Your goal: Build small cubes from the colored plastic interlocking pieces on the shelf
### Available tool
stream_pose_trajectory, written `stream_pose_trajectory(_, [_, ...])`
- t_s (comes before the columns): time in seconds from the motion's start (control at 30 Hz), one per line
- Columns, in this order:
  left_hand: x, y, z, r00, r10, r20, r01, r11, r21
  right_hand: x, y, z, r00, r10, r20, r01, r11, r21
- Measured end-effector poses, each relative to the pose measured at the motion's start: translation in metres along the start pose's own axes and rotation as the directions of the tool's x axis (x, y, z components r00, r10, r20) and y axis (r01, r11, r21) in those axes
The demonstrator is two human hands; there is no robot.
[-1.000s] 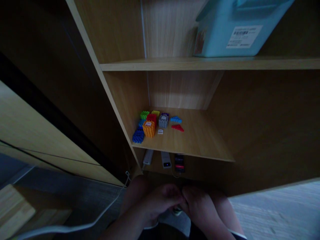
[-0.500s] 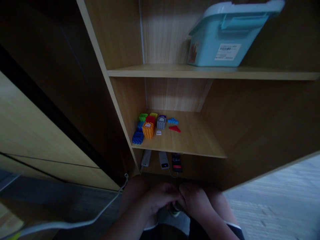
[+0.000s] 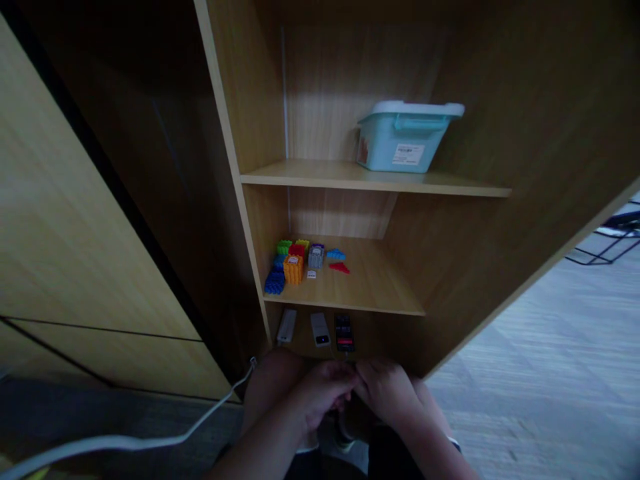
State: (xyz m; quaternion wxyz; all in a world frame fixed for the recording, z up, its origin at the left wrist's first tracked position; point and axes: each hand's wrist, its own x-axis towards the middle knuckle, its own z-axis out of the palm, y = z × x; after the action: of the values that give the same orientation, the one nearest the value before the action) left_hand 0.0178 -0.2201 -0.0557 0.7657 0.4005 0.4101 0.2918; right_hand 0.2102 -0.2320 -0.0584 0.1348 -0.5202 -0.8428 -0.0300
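Note:
My left hand (image 3: pixel 327 387) and my right hand (image 3: pixel 385 387) meet in front of my knees, fingertips touching. Both have curled fingers; whether anything lies between them is hidden. Beyond them, on the middle shelf (image 3: pixel 373 290), stand bright plastic blocks with ridged sides: an orange stack (image 3: pixel 293 270), a dark blue stack (image 3: pixel 275 282), a red stack (image 3: pixel 297 250) and a grey stack (image 3: pixel 316 257). Green pieces (image 3: pixel 284 247) and yellow pieces (image 3: pixel 303 244) sit behind. A light blue piece (image 3: pixel 336 254), a red triangular piece (image 3: pixel 339 267) and a small white piece (image 3: pixel 312 274) lie loose.
A lidded light blue box (image 3: pixel 400 143) rests on the upper shelf (image 3: pixel 320 175). On the bottom level lie a white power strip (image 3: pixel 287 326), a white power bank (image 3: pixel 321 330) and a dark phone (image 3: pixel 345 333). A white cable (image 3: pixel 190 437) crosses at left; a black wire rack (image 3: pixel 607 243) stands right.
The view has tilted up and turned, so the box appears lower and smaller and the wire rack has come into sight. Both hands stay together; the blocks have not moved on the shelf.

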Motion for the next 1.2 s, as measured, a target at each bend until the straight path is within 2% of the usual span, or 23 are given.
stream_pose_trajectory(0.17, [-0.002,0.003,-0.005,0.999,0.027,0.038,-0.026,0.999,-0.036,0.005,-0.005,0.001,0.999,0.031,0.007,-0.031,1.0,0.001])
stream_pose_trajectory(0.33, [0.001,0.006,-0.018,0.999,0.02,0.034,-0.019,0.999,-0.027,0.019,-0.004,0.01,0.999,-0.016,-0.028,0.015,1.0,-0.01])
stream_pose_trajectory(0.43, [0.002,0.021,-0.024,0.995,0.102,-0.02,-0.101,0.993,0.054,0.039,-0.002,0.007,0.994,-0.073,-0.079,0.074,0.997,0.01])
stream_pose_trajectory(0.5, [0.002,0.04,-0.024,0.978,0.199,-0.066,-0.184,0.965,0.186,0.06,0.001,0.0,0.988,-0.106,-0.114,0.11,0.994,0.027])
stream_pose_trajectory(0.53, [0.002,0.053,-0.024,0.951,0.292,-0.103,-0.255,0.927,0.275,0.074,0.003,-0.006,0.986,-0.098,-0.137,0.102,0.994,0.025])
stream_pose_trajectory(0.57, [0.002,0.067,-0.025,0.905,0.403,-0.14,-0.327,0.866,0.378,0.089,0.006,-0.013,0.982,-0.083,-0.169,0.088,0.996,0.021])
stream_pose_trajectory(0.6, [0.003,0.081,-0.026,0.833,0.526,-0.171,-0.384,0.773,0.505,0.106,0.01,-0.021,0.979,-0.057,-0.194,0.063,0.998,0.027])
stream_pose_trajectory(0.63, [0.005,0.095,-0.028,0.741,0.641,-0.199,-0.406,0.664,0.628,0.124,0.015,-0.029,0.975,-0.018,-0.223,0.028,0.999,0.042])
stream_pose_trajectory(0.67, [0.007,0.108,-0.033,0.622,0.752,-0.218,-0.395,0.542,0.742,0.143,0.021,-0.037,0.966,0.015,-0.257,0.001,0.998,0.064])
stream_pose_trajectory(0.7, [0.011,0.119,-0.039,0.472,0.85,-0.232,-0.36,0.426,0.83,0.162,0.028,-0.045,0.954,0.045,-0.295,-0.021,0.996,0.085])
stream_pose_trajectory(0.77, [0.021,0.131,-0.055,0.232,0.945,-0.23,-0.252,0.287,0.924,0.196,0.044,-0.056,0.931,0.093,-0.352,-0.057,0.992,0.111])
stream_pose_trajectory(0.8, [0.027,0.131,-0.064,0.16,0.961,-0.224,-0.199,0.253,0.947,0.211,0.052,-0.06,0.922,0.109,-0.372,-0.071,0.991,0.114])
stream_pose_trajectory(0.83, [0.034,0.129,-0.073,0.11,0.972,-0.208,-0.151,0.224,0.963,0.222,0.061,-0.061,0.913,0.12,-0.389,-0.079,0.99,0.12])
stream_pose_trajectory(0.9, [0.046,0.117,-0.089,0.076,0.983,-0.167,-0.053,0.171,0.984,0.238,0.077,-0.056,0.897,0.129,-0.422,-0.081,0.988,0.129])
stream_pose_trajectory(0.97, [0.059,0.105,-0.101,0.102,0.984,-0.149,0.016,0.149,0.989,0.244,0.091,-0.044,0.887,0.118,-0.446,-0.07,0.99,0.123])
stream_pose_trajectory(1.07, [0.076,0.098,-0.109,0.135,0.97,-0.203,0.064,0.196,0.979,0.242,0.106,-0.018,0.879,0.121,-0.462,-0.07,0.989,0.127])
stream_pose_trajectory(1.2, [0.1,0.113,-0.115,0.176,0.94,-0.293,0.086,0.282,0.955,0.239,0.113,0.008,0.881,0.193,-0.433,-0.131,0.977,0.169])
